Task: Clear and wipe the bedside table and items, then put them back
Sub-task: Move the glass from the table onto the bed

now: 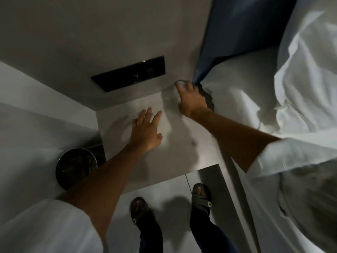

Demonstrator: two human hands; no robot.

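The grey bedside table [175,154] fills the middle of the head view, set against the wall. My right hand [191,99] is at its far right corner, closed around a clear drinking glass [170,94] that looks blurred. My left hand [145,130] hovers over the table's middle with fingers spread and nothing in it. I cannot make out any cloth.
A black switch panel [129,75] is on the wall behind the table. A dark round bin [76,166] stands on the floor to the left. The bed with white linen [255,99] and a blue headboard [242,28] borders the right side. My sandalled feet [201,194] stand on grey tiles.
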